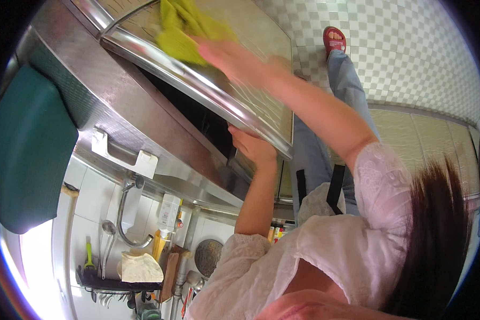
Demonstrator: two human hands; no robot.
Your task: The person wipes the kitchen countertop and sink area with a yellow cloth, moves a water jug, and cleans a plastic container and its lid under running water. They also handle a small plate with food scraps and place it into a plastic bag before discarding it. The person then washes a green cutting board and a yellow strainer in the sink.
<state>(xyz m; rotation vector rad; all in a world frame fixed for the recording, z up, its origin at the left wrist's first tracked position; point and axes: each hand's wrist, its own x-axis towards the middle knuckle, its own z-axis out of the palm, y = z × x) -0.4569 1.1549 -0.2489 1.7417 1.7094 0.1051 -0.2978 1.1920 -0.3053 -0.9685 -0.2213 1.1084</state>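
My right hand, blurred, presses a yellow-green cloth against the outer face of a cabinet door. The door has a pale wavy-patterned panel inside a shiny metal frame and stands ajar. Below its metal edge, my left hand holds the door, its fingers partly hidden behind the frame. A dark gap shows between the door and the stainless-steel counter front.
On the counter side are a dark green rounded object, a white plastic piece and a curved faucet. A utensil rack hangs on white wall tiles. My foot in a red slipper stands on the checkered floor.
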